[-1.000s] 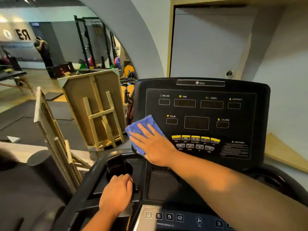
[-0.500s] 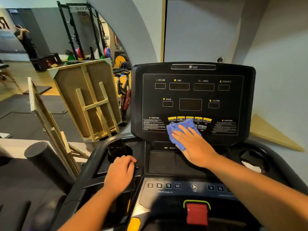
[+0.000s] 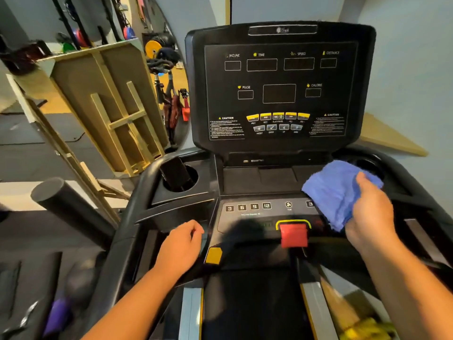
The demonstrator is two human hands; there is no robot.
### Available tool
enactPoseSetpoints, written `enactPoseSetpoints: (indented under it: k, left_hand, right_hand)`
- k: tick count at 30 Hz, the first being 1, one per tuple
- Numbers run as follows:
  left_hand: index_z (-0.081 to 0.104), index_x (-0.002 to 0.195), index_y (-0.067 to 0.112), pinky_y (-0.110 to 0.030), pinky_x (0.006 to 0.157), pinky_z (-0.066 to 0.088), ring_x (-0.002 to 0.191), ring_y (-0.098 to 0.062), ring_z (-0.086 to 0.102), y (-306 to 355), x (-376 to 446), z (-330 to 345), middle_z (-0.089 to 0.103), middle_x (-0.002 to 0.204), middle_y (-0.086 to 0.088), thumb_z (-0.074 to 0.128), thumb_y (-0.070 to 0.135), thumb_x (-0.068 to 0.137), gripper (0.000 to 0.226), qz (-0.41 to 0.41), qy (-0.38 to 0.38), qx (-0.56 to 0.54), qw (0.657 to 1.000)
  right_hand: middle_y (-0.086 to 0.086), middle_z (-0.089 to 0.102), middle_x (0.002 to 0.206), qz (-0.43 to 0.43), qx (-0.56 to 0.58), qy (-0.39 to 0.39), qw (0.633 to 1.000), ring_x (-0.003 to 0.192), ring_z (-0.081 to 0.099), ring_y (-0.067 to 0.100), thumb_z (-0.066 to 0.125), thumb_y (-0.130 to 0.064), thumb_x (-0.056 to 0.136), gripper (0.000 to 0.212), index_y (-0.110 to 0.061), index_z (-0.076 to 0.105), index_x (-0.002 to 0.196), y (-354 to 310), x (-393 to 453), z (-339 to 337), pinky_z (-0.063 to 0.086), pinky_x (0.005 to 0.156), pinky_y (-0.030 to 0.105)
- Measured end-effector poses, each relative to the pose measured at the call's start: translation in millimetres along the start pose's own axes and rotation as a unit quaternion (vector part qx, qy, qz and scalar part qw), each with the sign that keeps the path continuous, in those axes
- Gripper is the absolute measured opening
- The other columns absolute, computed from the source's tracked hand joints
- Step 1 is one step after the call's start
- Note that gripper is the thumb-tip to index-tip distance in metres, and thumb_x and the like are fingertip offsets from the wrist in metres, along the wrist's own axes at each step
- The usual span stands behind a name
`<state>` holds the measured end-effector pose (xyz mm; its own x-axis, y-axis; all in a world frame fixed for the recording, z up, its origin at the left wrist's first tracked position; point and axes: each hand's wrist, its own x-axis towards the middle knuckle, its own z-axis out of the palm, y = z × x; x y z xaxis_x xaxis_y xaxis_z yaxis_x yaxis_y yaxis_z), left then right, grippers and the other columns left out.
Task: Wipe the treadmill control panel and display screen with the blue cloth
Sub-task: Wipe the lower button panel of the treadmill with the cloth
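While the right hand [image 3: 370, 217] pinches the blue cloth [image 3: 335, 192] with the thumb on top and the fingers hidden underneath, the cloth hangs over the right side of the lower control panel [image 3: 259, 212], covering part of the speed keys and sitting just in front of the right cup holder [image 3: 367, 165]. Over on the other side, the left hand [image 3: 181, 246] rests on the left handrail [image 3: 127, 217], fingers curled down over its inner edge. Up above, the display screen [image 3: 279, 92] stands dark and uncovered, its yellow buttons [image 3: 278, 116] in a row beneath the blank windows. Dead centre, the red safety key [image 3: 293, 235] sits below the number keys, and a dark phone [image 3: 175, 174] leans in the left cup holder [image 3: 191, 182].
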<state>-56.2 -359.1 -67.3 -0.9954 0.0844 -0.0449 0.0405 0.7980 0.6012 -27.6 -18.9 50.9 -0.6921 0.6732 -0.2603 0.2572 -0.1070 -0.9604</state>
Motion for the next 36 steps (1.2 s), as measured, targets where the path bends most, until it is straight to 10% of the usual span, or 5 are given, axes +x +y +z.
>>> enactPoseSetpoints:
  k: [9,18,26,33,36]
  left_hand:
    - [0.065,0.092,0.003,-0.048,0.097,0.051,0.101,-0.037,0.064,2,-1,-1,0.071,0.109,-0.020,0.031,0.016,0.103,0.038,-0.060,-0.176,0.056,0.981]
    - [0.068,0.086,0.010,-0.045,0.088,0.053,0.094,-0.032,0.065,5,-8,-3,0.072,0.101,-0.014,0.035,0.021,0.101,0.038,-0.072,-0.122,0.027,0.989]
    - [0.056,0.072,0.016,-0.044,0.086,0.052,0.089,-0.031,0.065,14,-15,-6,0.072,0.096,-0.013,0.037,0.017,0.103,0.037,-0.065,-0.082,0.041,0.994]
    - [0.059,0.070,0.009,-0.050,0.084,0.054,0.085,-0.033,0.065,9,-14,-5,0.071,0.086,-0.014,0.035,0.021,0.100,0.041,-0.098,-0.101,0.029,0.990]
    - [0.066,0.078,0.011,-0.049,0.088,0.054,0.086,-0.028,0.067,9,-14,-7,0.073,0.090,-0.010,0.032,0.024,0.101,0.043,-0.092,-0.110,0.036,0.989]
  right_hand:
    - [0.011,0.057,0.139,-0.351,-0.517,-0.087,0.776,0.132,0.050,0.036,0.033,-0.037,0.100,0.051,-0.013,0.054,0.140,92,-47,82,0.035,0.110,0.040]
    - [0.004,0.033,0.163,-0.588,-0.557,-0.252,0.530,0.151,0.026,0.032,0.047,-0.047,0.100,0.063,-0.017,0.036,0.154,126,-78,72,0.024,0.123,0.048]
    - [0.014,0.039,0.158,-0.452,-0.576,-0.113,0.672,0.146,0.034,0.042,0.044,-0.045,0.099,0.062,-0.011,0.044,0.151,112,-48,78,0.033,0.116,0.059]
    - [0.004,0.031,0.164,-0.606,-0.537,-0.264,0.523,0.151,0.025,0.031,0.052,-0.044,0.097,0.066,-0.019,0.034,0.155,129,-69,72,0.020,0.121,0.049]
    - [0.004,0.035,0.162,-0.568,-0.528,-0.218,0.592,0.152,0.026,0.029,0.056,-0.039,0.095,0.063,-0.016,0.041,0.152,127,-40,37,0.028,0.119,0.051]
